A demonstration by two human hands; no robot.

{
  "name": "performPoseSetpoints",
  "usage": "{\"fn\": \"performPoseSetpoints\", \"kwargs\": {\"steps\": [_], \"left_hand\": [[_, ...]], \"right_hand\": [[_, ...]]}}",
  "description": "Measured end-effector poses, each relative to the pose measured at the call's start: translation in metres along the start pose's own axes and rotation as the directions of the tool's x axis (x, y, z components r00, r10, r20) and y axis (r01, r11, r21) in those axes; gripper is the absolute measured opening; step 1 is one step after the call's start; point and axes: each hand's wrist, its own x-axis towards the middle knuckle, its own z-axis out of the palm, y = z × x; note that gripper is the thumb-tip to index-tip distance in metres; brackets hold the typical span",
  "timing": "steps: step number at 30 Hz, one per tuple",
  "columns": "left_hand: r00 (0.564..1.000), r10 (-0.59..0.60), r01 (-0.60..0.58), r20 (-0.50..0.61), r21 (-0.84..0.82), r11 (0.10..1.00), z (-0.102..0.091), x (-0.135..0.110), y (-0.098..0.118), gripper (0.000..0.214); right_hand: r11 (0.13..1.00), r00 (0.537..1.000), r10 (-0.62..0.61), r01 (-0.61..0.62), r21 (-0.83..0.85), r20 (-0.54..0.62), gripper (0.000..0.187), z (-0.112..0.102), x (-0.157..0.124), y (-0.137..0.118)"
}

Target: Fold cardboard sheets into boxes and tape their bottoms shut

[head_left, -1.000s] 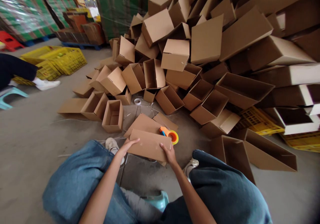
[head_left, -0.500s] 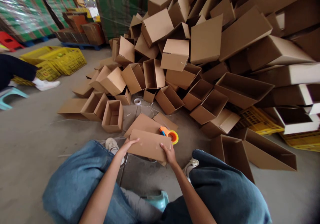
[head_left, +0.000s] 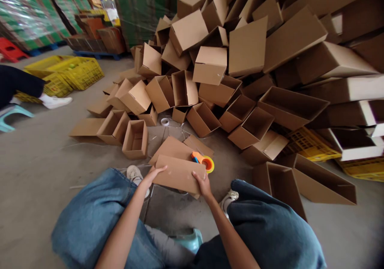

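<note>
Concrete floor (head_left: 36, 173), one grey surface, runs beneath everything. Brown boxes (head_left: 211, 63), too many to count, pile from the centre to the upper right, many gaping open. Two wrapped green stacks (head_left: 144, 17) rise upper left. Below them sit yellow crates (head_left: 85, 75), something pale green inside one. I count three stools (head_left: 192, 242): one red, two pale blue. Lower centre, my left hand (head_left: 151, 177) and right hand (head_left: 203, 184) clamp one cardboard piece (head_left: 178, 174) by its ends. Just beyond lie one orange tape dispenser (head_left: 198, 157) and one smaller white roll (head_left: 165, 124).
</note>
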Motion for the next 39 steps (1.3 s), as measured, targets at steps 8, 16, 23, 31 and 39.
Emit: {"fn": "performPoseSetpoints", "kwargs": {"steps": [8, 16, 23, 31, 39], "left_hand": [[1.0, 0.006, -0.006, -0.006, -0.006, 1.0, 0.0014, -0.0022, 0.0034, 0.053], [1.0, 0.011, -0.011, -0.011, -0.015, 1.0, 0.0009, -0.0009, 0.0021, 0.053], [1.0, -0.023, 0.023, -0.01, -0.026, 0.999, -0.001, 0.0029, -0.0026, 0.049], [1.0, -0.009, 0.009, -0.005, -0.022, 1.0, 0.0012, -0.0014, 0.0028, 0.047], [0.999, -0.025, 0.024, -0.028, -0.008, 1.0, 0.0003, -0.0011, 0.0026, 0.047]], "right_hand": [[1.0, 1.0, 0.002, -0.002, -0.028, 0.009, 0.08, -0.0016, 0.0018, 0.003], [1.0, 1.0, -0.021, 0.021, -0.02, -0.001, 0.074, -0.0003, -0.0006, -0.0012], [1.0, 1.0, -0.005, 0.006, -0.03, 0.006, 0.077, -0.0012, -0.0004, -0.0015], [0.999, 1.0, -0.005, 0.005, -0.037, -0.016, 0.076, 0.0002, -0.0029, -0.0059], [0.999, 1.0, -0.006, 0.006, -0.047, -0.012, 0.074, -0.0002, -0.0037, -0.0061]]}}
